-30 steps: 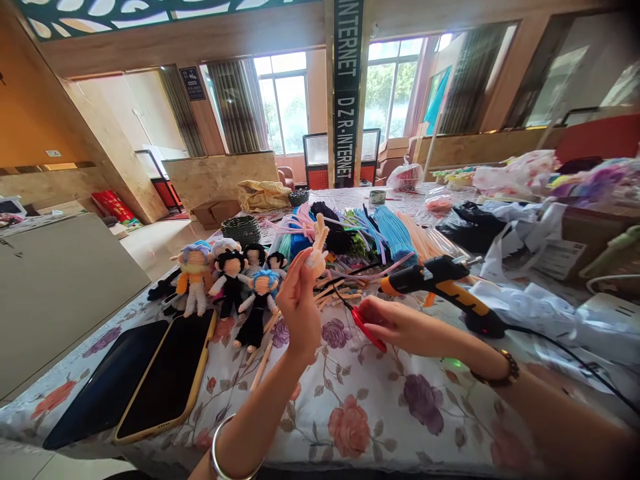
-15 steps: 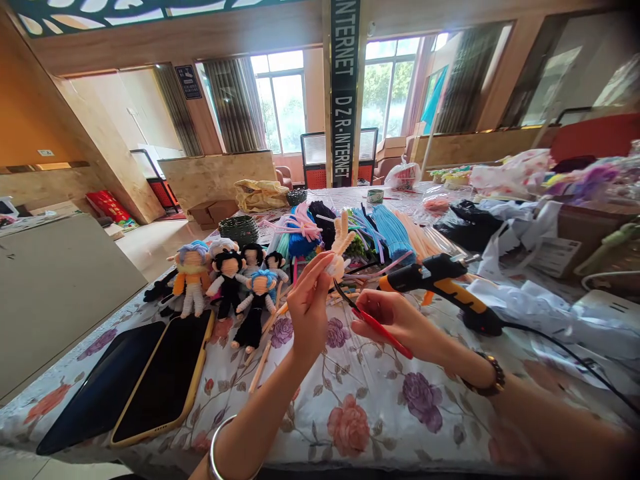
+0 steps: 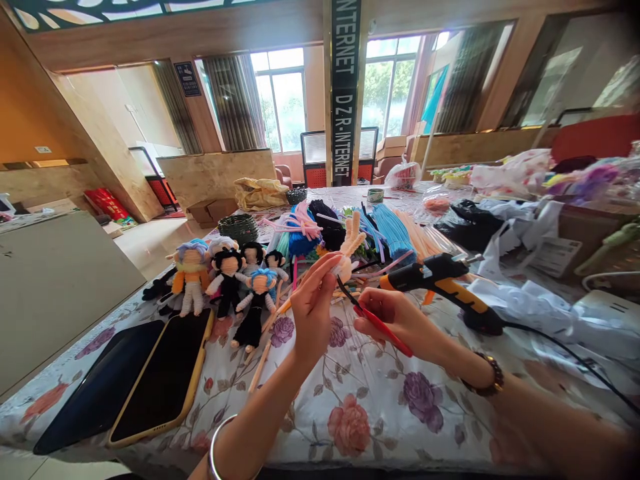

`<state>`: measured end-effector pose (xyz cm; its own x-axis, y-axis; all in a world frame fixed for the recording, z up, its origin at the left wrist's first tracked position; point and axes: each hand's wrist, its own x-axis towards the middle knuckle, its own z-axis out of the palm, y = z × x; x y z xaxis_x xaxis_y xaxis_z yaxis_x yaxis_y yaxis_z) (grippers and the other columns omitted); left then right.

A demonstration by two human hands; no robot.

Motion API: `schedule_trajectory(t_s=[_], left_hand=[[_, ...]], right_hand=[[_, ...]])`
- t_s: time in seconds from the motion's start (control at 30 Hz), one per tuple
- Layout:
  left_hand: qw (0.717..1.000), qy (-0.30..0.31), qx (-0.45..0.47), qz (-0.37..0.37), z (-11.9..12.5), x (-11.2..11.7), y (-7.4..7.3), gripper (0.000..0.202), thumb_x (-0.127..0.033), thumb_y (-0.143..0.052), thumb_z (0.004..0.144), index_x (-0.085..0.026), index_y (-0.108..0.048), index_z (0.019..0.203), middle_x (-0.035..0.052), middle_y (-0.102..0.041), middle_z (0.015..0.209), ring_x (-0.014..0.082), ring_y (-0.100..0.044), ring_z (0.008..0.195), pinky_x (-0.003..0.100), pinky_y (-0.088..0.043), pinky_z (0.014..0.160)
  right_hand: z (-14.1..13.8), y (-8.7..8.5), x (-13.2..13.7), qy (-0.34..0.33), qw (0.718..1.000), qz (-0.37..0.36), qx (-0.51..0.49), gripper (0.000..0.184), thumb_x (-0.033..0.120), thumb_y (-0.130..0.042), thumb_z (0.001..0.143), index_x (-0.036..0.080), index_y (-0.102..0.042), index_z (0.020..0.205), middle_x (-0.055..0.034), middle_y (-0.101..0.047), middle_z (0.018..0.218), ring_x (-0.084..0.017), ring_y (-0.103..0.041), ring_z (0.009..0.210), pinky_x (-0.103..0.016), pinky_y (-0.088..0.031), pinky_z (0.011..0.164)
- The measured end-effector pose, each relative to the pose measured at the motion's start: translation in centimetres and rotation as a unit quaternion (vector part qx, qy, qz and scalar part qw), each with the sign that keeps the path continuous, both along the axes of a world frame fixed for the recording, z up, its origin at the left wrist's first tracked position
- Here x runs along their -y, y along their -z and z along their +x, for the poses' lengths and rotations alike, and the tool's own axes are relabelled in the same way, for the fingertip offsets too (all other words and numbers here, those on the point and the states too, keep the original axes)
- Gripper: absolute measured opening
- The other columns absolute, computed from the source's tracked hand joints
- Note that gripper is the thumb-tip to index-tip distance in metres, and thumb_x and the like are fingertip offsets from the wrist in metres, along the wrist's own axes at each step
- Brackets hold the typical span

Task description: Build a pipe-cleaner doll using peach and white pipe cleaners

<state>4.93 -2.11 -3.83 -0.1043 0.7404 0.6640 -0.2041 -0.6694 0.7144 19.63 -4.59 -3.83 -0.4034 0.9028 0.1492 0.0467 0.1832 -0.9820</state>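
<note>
My left hand [image 3: 315, 300] pinches a small pipe-cleaner doll piece [image 3: 345, 267], white below with peach fuzzy prongs pointing up. In my right hand [image 3: 387, 317] is a red-handled tool [image 3: 383, 328] with a thin, dark tip. That tip reaches the underside of the doll piece; whether it grips it I cannot tell. The fingers hide part of the handle, and its exact kind does not show. Just right of my right hand lies a black and yellow glue gun [image 3: 450, 287] with its cord trailing right. Finished dolls [image 3: 230, 283] stand grouped at the left.
Bundles of coloured pipe cleaners [image 3: 393, 230] lie behind my hands. A phone in a yellow case [image 3: 163, 380] and a dark tablet-like slab [image 3: 103, 387] are at front left. A dark woven basket [image 3: 239, 229] stands behind the dolls. Plastic bags [image 3: 470, 223] and a carton [image 3: 565, 247] fill the right.
Both hands have shifted very slightly to the right, the doll piece moving with them. The tool's tip stays at its underside.
</note>
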Motion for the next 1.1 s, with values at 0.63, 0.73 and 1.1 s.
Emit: schedule_trajectory(t_s=[0.63, 0.73, 1.1], left_hand=[[0.999, 0.003, -0.033, -0.031, -0.1, -0.1, -0.1, 0.023, -0.033, -0.057, 0.086, -0.025, -0.072, 0.101, 0.0048, -0.067, 0.115, 0.0212, -0.060, 0.112, 0.033, -0.048, 0.097], [0.998, -0.012, -0.049, -0.027, -0.2, -0.3, -0.1, 0.022, -0.032, -0.057, 0.086, -0.024, -0.072, 0.101, 0.0048, -0.068, 0.113, 0.0201, -0.061, 0.110, 0.031, -0.049, 0.094], [0.992, -0.045, -0.093, -0.074, -0.4, -1.1, 0.2, 0.020, -0.023, -0.056, 0.082, -0.018, -0.074, 0.091, 0.0069, -0.071, 0.104, 0.0190, -0.064, 0.100, 0.028, -0.051, 0.084]], right_hand=[[0.1, 1.7, -0.8, 0.028, 0.998, 0.035, 0.035, 0.035, 0.040, -0.073, 0.071, 0.019, -0.045, 0.071, 0.0070, -0.040, 0.060, -0.005, -0.033, 0.051, -0.021, -0.028, 0.046], [0.0, 2.1, -1.0, 0.017, 0.998, 0.029, 0.047, 0.035, 0.044, -0.070, 0.073, 0.018, -0.046, 0.072, 0.0054, -0.043, 0.061, -0.006, -0.037, 0.051, -0.022, -0.028, 0.047], [0.4, 2.7, -1.9, -0.101, 0.991, -0.036, 0.075, 0.044, 0.060, -0.056, 0.079, 0.016, -0.051, 0.080, 0.0001, -0.048, 0.071, -0.010, -0.040, 0.061, -0.024, -0.031, 0.053]])
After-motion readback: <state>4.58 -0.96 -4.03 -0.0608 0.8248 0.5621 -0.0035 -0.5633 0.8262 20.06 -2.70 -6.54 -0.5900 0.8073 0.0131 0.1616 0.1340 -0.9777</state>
